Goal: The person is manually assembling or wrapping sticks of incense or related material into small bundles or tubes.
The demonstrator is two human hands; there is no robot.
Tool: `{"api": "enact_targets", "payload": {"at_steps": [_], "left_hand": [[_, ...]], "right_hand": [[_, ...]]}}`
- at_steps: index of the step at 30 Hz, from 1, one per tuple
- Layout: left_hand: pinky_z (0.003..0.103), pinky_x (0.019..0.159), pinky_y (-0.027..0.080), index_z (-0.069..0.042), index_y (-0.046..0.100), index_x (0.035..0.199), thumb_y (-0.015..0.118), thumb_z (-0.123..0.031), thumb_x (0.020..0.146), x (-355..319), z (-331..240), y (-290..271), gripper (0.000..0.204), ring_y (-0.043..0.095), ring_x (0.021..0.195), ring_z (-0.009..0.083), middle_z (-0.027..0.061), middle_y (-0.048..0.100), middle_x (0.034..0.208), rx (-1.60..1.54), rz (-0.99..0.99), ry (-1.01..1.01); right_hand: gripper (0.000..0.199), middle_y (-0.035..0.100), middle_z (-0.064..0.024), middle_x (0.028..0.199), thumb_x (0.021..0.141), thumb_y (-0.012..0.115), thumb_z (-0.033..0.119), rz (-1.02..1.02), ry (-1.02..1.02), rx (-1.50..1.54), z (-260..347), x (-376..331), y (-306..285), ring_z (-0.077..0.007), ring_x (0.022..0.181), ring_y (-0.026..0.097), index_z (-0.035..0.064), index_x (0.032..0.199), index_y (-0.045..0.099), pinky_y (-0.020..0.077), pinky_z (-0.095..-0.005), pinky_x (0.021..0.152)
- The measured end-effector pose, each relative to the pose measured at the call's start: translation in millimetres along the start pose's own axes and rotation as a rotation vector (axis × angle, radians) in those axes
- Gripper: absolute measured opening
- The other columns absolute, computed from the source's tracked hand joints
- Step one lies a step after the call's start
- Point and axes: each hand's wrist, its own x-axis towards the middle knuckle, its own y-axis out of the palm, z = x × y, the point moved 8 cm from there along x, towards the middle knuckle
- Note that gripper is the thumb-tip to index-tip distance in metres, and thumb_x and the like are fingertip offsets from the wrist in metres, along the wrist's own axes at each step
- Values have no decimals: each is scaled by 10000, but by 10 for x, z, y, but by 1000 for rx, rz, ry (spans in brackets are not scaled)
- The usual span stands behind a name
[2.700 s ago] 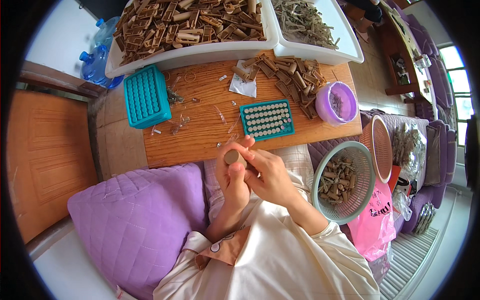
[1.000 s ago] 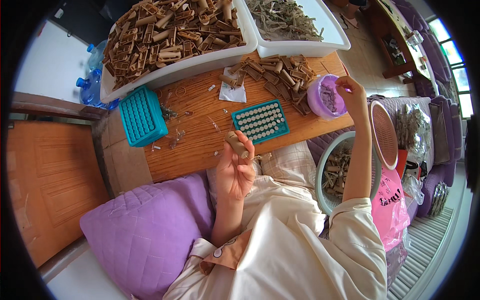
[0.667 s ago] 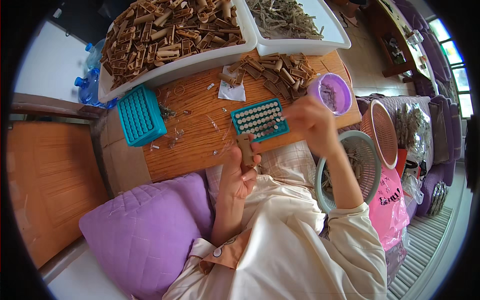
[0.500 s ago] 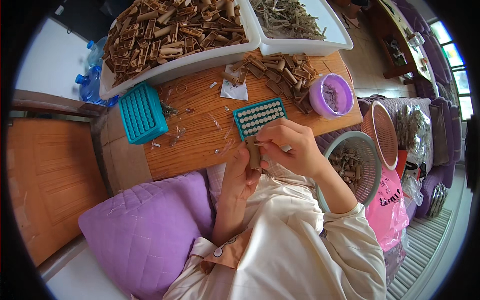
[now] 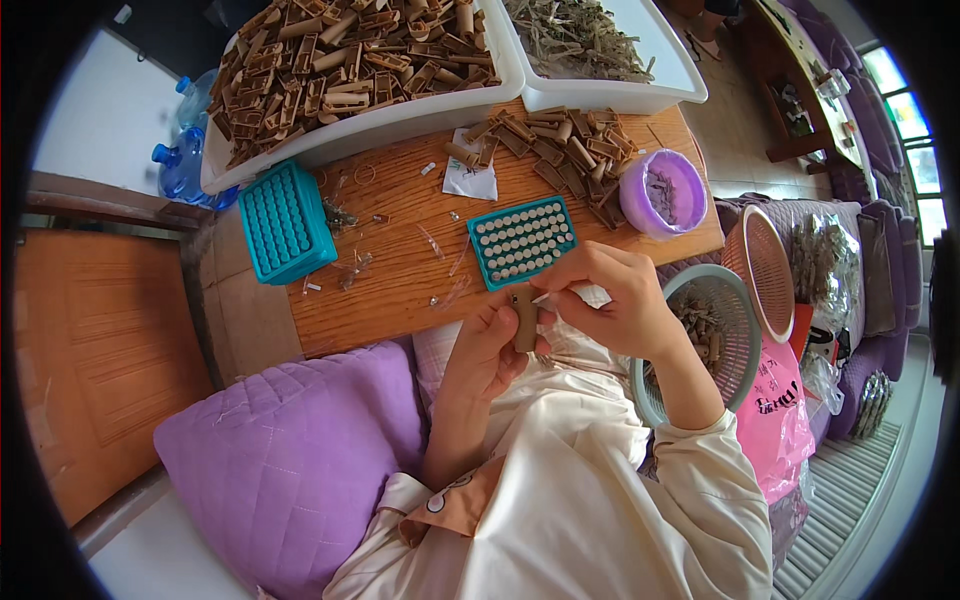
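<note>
A small brown plastic casing point(image 5: 524, 322) stands roughly upright over my lap, in the fingers of my left hand point(image 5: 487, 345), which is closed around its lower part. My right hand point(image 5: 608, 295) is pinched at the casing's upper right side. A small pale piece shows at its fingertips, too small to name. Just beyond my hands, a teal tray point(image 5: 520, 240) holds rows of white round pieces. Further back on the table lies a loose pile of brown casings point(image 5: 570, 150), with a purple tub point(image 5: 664, 192) of thin grey pieces at its right.
Two white bins, one of brown casings point(image 5: 350, 65) and one of grey strips point(image 5: 575, 40), stand at the back. Stacked teal trays point(image 5: 287, 224) sit at the left table edge. A grey basket point(image 5: 740, 330) and pink basket point(image 5: 762, 262) are right; a purple cushion point(image 5: 290, 460) lies left.
Both hands and the casing have shifted slightly to the right. My right hand has drawn away from the casing's top toward its side, uncovering more of the teal tray.
</note>
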Motion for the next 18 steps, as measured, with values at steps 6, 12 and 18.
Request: {"api": "enact_targets", "payload": {"at_steps": [6,12,18], "left_hand": [[117,329,374,22,399,1156,521,-303,839,-5,28,-21,470,612,654,128,127,576,900,37,22,-31],[128,326,375,44,410,1121,522,-292,839,-17,24,26,453,613,620,131,134,592,879,-8,32,-45],[142,331,389,39,405,1130,534,-288,831,-30,12,36,462,623,639,155,140,597,895,-6,121,-49]], "right_hand": [[116,559,-71,694,671,575,-37,-19,-85,-43,98,-5,-35,-219,595,575,26,758,533,470,-285,504],[124,551,-66,691,660,581,-37,-7,-83,-58,143,-14,-35,-218,586,571,33,752,535,464,-287,502],[142,554,-64,694,646,592,-41,1,-92,-37,161,-24,-36,-217,585,571,42,749,539,461,-284,498]]}}
